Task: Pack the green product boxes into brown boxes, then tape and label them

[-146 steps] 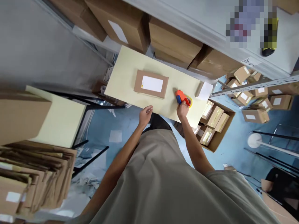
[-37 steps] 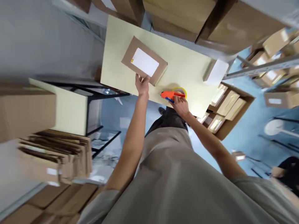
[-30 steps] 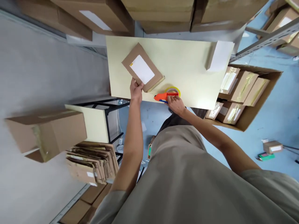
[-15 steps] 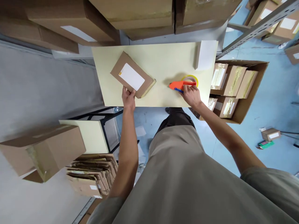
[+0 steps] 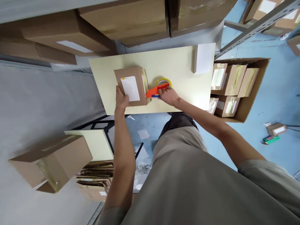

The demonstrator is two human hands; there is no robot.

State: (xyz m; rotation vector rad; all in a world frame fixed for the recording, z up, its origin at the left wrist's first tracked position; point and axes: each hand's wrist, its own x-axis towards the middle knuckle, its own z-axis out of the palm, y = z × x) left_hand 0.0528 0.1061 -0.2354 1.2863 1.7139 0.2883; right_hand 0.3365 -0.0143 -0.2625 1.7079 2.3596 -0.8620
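Observation:
A brown cardboard box [image 5: 142, 93] with a white label [image 5: 130, 88] on top lies on the cream tabletop [image 5: 185, 62]. My left hand [image 5: 122, 99] grips the box at its near left corner, thumb on the top. My right hand [image 5: 168, 95] is closed around an orange tape dispenser [image 5: 153, 91] with a blue part and a yellow-rimmed roll. The dispenser's front end meets the right side of the box, where a strip of tape shows; whether it touches I cannot tell exactly.
A white block-like stack [image 5: 206, 58] stands at the tabletop's back right. Right of the table, an open carton [image 5: 253, 101] holds several taped boxes. Large cartons [image 5: 126, 18] line the shelf behind. At lower left are a box [image 5: 63, 159] and flattened cardboard [image 5: 96, 179].
My right hand has brought the tape dispenser left to the box's right side. The box has turned to sit nearly square, and my left hand has shifted to its left corner.

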